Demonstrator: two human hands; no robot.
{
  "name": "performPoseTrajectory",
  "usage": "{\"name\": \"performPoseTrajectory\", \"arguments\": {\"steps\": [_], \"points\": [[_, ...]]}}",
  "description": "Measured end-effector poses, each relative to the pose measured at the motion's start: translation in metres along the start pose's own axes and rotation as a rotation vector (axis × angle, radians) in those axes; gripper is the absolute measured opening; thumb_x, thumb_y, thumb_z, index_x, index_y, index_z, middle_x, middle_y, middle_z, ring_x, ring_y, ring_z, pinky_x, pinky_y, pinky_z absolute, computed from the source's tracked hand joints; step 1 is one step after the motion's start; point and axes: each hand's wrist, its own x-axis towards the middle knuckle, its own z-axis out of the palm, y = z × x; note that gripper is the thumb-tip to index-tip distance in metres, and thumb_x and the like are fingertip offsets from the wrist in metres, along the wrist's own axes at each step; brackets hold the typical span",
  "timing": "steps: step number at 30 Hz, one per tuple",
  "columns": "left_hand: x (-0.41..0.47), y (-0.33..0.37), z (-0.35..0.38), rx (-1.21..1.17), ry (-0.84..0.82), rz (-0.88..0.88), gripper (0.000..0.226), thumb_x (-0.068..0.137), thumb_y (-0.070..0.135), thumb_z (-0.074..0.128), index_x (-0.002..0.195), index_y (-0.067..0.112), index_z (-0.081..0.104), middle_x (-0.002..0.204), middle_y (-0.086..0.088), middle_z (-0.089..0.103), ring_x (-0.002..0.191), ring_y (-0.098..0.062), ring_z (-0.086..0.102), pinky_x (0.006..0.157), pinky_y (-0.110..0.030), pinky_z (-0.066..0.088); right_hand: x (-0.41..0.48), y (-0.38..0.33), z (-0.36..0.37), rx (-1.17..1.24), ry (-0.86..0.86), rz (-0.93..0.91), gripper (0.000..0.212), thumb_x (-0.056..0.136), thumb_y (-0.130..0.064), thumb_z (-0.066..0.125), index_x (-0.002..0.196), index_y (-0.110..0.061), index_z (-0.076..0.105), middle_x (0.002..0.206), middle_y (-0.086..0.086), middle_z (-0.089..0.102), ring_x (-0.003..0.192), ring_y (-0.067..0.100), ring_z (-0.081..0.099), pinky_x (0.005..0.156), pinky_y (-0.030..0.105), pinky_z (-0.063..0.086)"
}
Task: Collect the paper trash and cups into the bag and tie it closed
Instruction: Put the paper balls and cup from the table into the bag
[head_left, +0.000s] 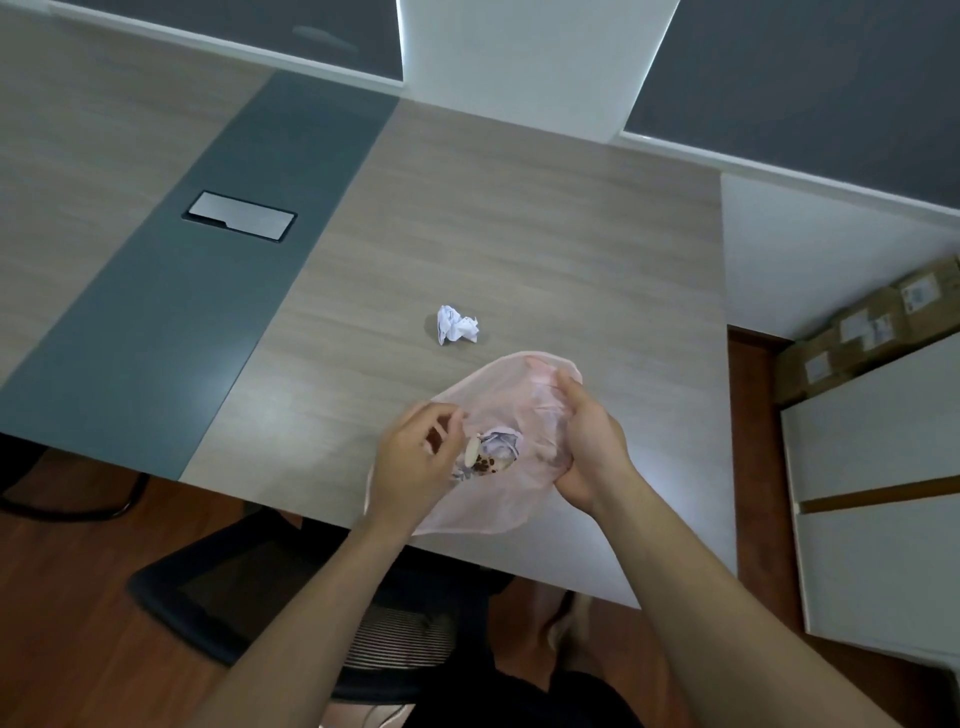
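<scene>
A thin pale pink plastic bag (498, 384) lies on the wooden table near its front edge. My right hand (587, 441) grips the bag's right side, fingers curled round the gathered plastic. My left hand (415, 457) is at the bag's left edge with its fingers curled by a paper cup (491, 454) that lies inside the bag; whether it pinches the plastic or the cup I cannot tell. A crumpled white paper ball (457, 325) sits on the table just beyond the bag, apart from both hands.
The table (519, 218) has a grey-blue strip with a metal cable hatch (240, 215) at the left. A black office chair (249, 587) stands under the front edge. White cabinets (878, 493) and cardboard boxes (878, 327) are at the right.
</scene>
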Motion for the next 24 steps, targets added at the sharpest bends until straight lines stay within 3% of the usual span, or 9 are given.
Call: {"name": "performPoseTrajectory", "arguments": {"steps": [2,4,6,8,10,13,16,20,24], "points": [[-0.009,-0.005,-0.008,0.080,0.177,-0.035,0.037,0.101,0.046,0.075,0.136,0.039,0.066,0.130,0.013,0.050,0.117,-0.008,0.060,0.094,-0.013,0.048,0.003,-0.001,-0.003,-0.006,-0.011,-0.001,0.027,0.109,-0.038,0.070,0.118,-0.019,0.086,0.100,0.006,0.085,0.076,0.020,0.082,0.046,0.028,0.056],[-0.011,-0.018,-0.011,0.123,0.071,-0.283,0.084,0.091,0.058,0.083,0.161,0.033,0.045,0.149,0.001,0.039,0.142,-0.017,0.043,0.115,-0.026,0.042,0.006,0.001,-0.002,-0.009,-0.051,-0.022,0.040,0.111,-0.039,0.066,0.080,-0.033,0.090,0.085,-0.002,0.083,0.067,0.015,0.080,0.043,0.025,0.053],[-0.012,-0.025,-0.009,0.219,-0.103,-0.479,0.101,0.087,0.068,0.081,0.167,0.027,0.035,0.155,-0.003,0.041,0.146,-0.021,0.040,0.118,-0.041,0.044,0.002,0.000,0.001,-0.011,-0.087,-0.016,0.057,0.112,-0.038,0.065,0.058,-0.039,0.083,0.077,-0.005,0.080,0.062,0.013,0.075,0.042,0.024,0.049],[-0.008,-0.032,-0.008,0.155,-0.184,-0.542,0.062,0.100,0.056,0.073,0.150,0.021,0.060,0.138,-0.003,0.063,0.133,-0.024,0.059,0.104,-0.039,0.053,-0.002,-0.003,0.003,-0.017,-0.081,-0.040,0.053,0.111,-0.039,0.065,0.061,-0.040,0.084,0.078,-0.006,0.080,0.064,0.013,0.076,0.044,0.024,0.051],[-0.003,-0.035,-0.007,0.022,-0.128,-0.579,0.021,0.108,0.029,0.063,0.098,0.019,0.078,0.095,-0.003,0.077,0.098,-0.028,0.074,0.073,-0.029,0.053,-0.003,-0.007,-0.003,-0.042,-0.041,-0.076,0.028,0.107,-0.041,0.070,0.090,-0.032,0.090,0.086,-0.003,0.083,0.068,0.015,0.079,0.048,0.025,0.056],[0.010,-0.030,-0.008,-0.108,-0.085,-0.640,0.047,0.111,0.030,0.058,0.066,0.019,0.056,0.060,0.006,0.058,0.065,-0.019,0.056,0.051,-0.024,0.041,0.003,-0.011,-0.024,-0.175,0.043,-0.131,0.036,0.097,-0.048,0.080,0.117,-0.019,0.084,0.109,0.006,0.087,0.085,0.021,0.084,0.067,0.036,0.067],[0.026,-0.018,-0.011,-0.205,-0.163,-0.659,0.046,0.106,0.049,0.062,0.069,0.023,0.055,0.064,0.004,0.051,0.062,-0.015,0.046,0.058,-0.028,0.036,0.013,-0.010,-0.053,-0.304,0.184,-0.146,0.042,0.094,-0.054,0.081,0.114,-0.017,0.082,0.106,0.006,0.087,0.099,0.028,0.084,0.092,0.048,0.068],[0.043,-0.011,-0.027,-0.349,-0.370,-0.717,0.042,0.097,0.051,0.065,0.086,0.012,0.075,0.092,-0.006,0.076,0.082,-0.025,0.071,0.080,-0.038,0.053,0.027,-0.005,-0.093,-0.414,0.306,-0.128,0.045,0.088,-0.060,0.082,0.099,-0.016,0.080,0.089,0.002,0.086,0.074,0.021,0.083,0.062,0.034,0.067],[0.049,-0.014,-0.050,-0.460,-0.524,-0.724,0.042,0.103,0.042,0.068,0.118,0.006,0.084,0.117,-0.022,0.082,0.107,-0.039,0.080,0.095,-0.042,0.065,0.040,-0.005,-0.109,-0.499,0.337,-0.139,0.049,0.084,-0.059,0.087,0.093,-0.011,0.082,0.090,0.007,0.085,0.083,0.029,0.082,0.071,0.039,0.069]]}}
